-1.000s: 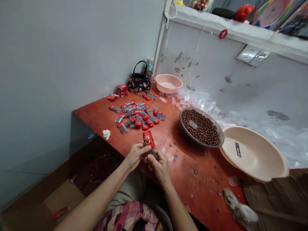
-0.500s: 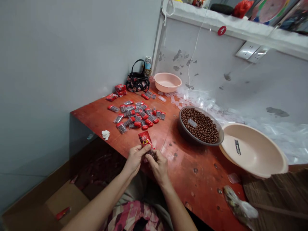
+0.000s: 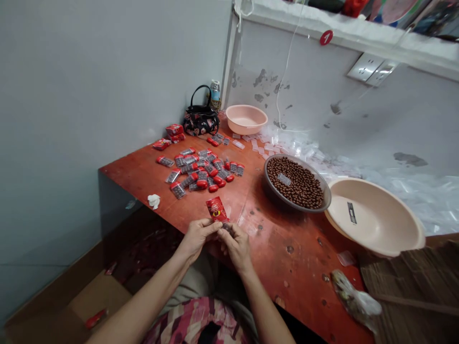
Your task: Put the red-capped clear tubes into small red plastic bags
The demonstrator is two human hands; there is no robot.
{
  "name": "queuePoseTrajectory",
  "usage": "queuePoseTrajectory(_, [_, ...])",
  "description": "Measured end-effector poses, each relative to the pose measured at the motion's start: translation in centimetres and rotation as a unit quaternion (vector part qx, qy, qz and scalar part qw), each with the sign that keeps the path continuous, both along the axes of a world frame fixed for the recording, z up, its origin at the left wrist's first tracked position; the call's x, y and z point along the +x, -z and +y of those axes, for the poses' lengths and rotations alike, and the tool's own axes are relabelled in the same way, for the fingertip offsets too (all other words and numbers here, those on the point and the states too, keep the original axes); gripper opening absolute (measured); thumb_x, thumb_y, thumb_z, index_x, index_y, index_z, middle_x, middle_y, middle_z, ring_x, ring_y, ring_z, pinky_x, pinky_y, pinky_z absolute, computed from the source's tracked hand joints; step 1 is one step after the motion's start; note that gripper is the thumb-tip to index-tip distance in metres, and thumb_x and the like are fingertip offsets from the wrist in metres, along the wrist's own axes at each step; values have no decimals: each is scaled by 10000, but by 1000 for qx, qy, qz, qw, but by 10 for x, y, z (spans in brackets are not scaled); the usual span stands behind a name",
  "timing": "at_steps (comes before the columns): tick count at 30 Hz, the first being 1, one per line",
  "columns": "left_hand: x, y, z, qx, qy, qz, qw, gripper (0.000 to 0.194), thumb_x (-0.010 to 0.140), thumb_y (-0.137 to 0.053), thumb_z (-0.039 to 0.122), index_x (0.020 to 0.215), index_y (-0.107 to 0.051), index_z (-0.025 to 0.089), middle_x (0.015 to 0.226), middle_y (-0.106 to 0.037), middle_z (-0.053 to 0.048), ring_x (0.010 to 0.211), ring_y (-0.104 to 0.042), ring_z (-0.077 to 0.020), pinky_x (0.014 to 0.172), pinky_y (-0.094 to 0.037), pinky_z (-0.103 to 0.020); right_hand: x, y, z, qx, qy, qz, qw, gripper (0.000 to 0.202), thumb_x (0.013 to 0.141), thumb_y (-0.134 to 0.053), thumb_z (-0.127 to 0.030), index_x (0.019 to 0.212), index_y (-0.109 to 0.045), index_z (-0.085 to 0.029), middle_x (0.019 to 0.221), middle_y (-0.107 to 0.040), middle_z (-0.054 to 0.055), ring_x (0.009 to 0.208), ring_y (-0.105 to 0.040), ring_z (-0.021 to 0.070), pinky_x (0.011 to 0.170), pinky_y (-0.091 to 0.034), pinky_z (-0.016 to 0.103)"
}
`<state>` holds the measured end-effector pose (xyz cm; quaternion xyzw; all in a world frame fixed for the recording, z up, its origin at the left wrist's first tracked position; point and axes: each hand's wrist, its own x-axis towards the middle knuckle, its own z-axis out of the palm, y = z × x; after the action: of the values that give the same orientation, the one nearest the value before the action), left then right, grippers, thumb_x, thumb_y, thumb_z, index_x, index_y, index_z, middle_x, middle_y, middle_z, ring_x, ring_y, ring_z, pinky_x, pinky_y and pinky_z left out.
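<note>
My left hand (image 3: 198,235) pinches the lower edge of a red printed packet (image 3: 216,209), which stands up above my fingers. My right hand (image 3: 234,242) is closed beside it, thumb and fingers on a small clear pack with dark balls (image 3: 225,226), mostly hidden by my fingers. Both hands meet over the near edge of the red table (image 3: 272,243). Beyond them lies a pile of small clear packs with red ends (image 3: 202,178). To the right is a grey bowl of brown balls (image 3: 299,185) with a clear tray (image 3: 284,179) on top.
A large beige basin (image 3: 376,215) stands right of the bowl, a pink basin (image 3: 246,119) and a black handbag (image 3: 201,119) at the back. Clear plastic trays (image 3: 401,191) heap along the wall. Crumpled tissue (image 3: 154,201) lies left, a knotted plastic bag (image 3: 355,298) right.
The view has shifted slightly. The red packet stands a little more exposed above my left fingers, which have moved slightly down along it. Both hands keep their holds.
</note>
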<state>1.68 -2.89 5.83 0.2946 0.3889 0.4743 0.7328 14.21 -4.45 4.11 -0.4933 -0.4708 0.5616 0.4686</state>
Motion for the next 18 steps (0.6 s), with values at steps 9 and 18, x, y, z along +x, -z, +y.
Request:
queuePoseTrajectory(9, [11, -1, -5, -2, -9, -75, 997, 243, 726, -564, 335, 645, -561, 105, 524, -552, -21, 453, -518, -128, 445, -431, -267, 4, 2, -1, -36, -29, 58, 997, 212, 751, -554, -351, 686, -500, -157, 469, -488, -63, 317, -385, 37, 308, -289, 135])
queuePoseTrajectory(18, [17, 3, -12, 1, -54, -54, 997, 221, 727, -566, 312, 620, -539, 121, 472, -524, 12, 348, -484, -121, 355, -399, -256, -1, 1, -4, -34, -21, 44, 998, 210, 759, -534, -365, 688, -486, -173, 425, -463, -75, 296, -368, 49, 298, -293, 151])
